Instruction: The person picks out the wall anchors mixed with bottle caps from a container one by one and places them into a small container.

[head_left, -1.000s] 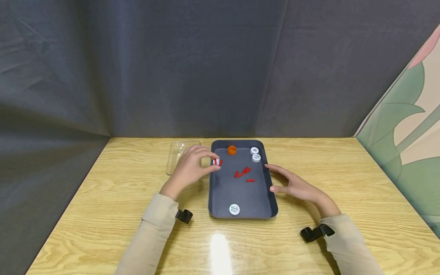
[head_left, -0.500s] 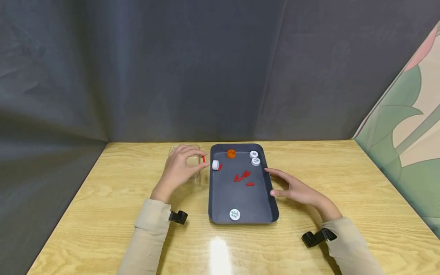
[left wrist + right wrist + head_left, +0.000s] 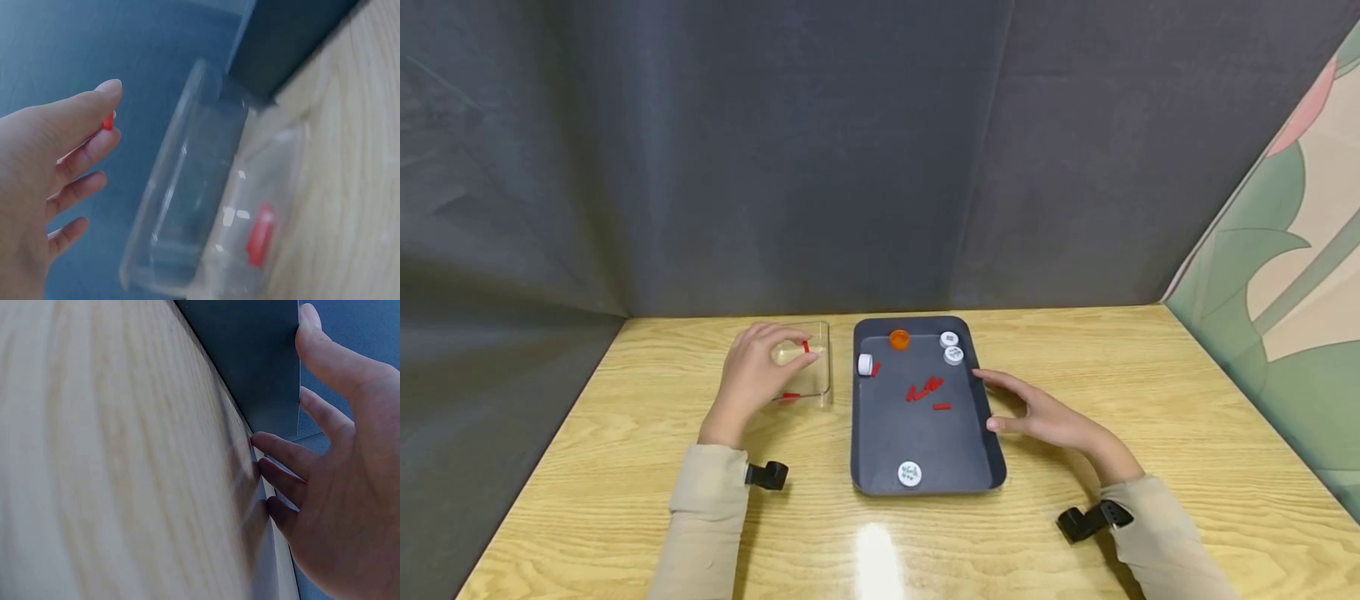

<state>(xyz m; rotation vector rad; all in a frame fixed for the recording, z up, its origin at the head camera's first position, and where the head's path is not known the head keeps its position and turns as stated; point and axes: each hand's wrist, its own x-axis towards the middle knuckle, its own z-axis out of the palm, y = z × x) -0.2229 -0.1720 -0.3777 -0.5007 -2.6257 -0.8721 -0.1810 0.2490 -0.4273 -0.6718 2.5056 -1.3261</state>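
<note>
My left hand point(image 3: 747, 379) pinches a small red stick point(image 3: 806, 347) between thumb and forefinger, above a clear plastic box point(image 3: 830, 358). Inside that box lies more red point(image 3: 261, 234), blurred in the left wrist view. To the right is a dark grey tray point(image 3: 880, 442). On it several short red sticks point(image 3: 942, 407) lie scattered near the middle, and one red stick point(image 3: 876, 369) is beside a white cap point(image 3: 865, 365) at the left wall. My right hand point(image 3: 1052, 414) is at the tray's right wall, fingers spread, thumb and fingertips at the rim.
An orange cap point(image 3: 899, 339) sits at the tray's back. Two white caps point(image 3: 953, 356) are in its back right corner, and a printed white disc point(image 3: 909, 474) lies near its front. A dark curtain point(image 3: 820, 167) stands behind the wooden table point(image 3: 625, 467).
My left hand has carried the red stick left, from beside the white cap in the tray to above the clear box. My right hand has stayed at the tray's right wall.
</note>
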